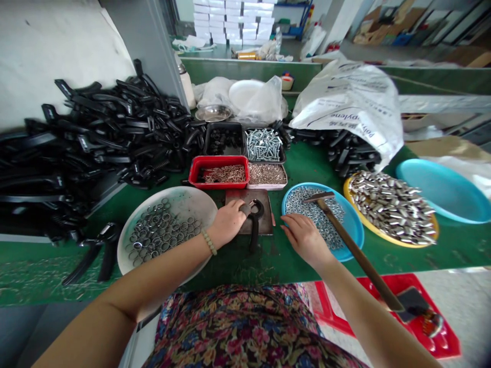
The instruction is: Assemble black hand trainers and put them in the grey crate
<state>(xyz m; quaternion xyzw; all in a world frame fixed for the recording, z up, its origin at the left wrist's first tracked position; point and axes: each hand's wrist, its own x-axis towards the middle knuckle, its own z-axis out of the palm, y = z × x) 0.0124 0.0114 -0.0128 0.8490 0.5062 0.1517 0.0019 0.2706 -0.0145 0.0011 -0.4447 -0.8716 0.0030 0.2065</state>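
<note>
My left hand rests on a steel plate and pinches the top of a black plastic handle piece, which has a round open end. My right hand hovers at the rim of a blue plate of steel washers, its fingers apart and holding nothing. A wooden-handled hammer lies across that plate, just right of my right hand. Left of my left hand, a white plate holds metal rings.
A large heap of black handles fills the bench's left side. Small trays of screws and pins stand behind the steel plate. A yellow plate of metal sleeves and a plastic sack lie to the right. A red stool stands below.
</note>
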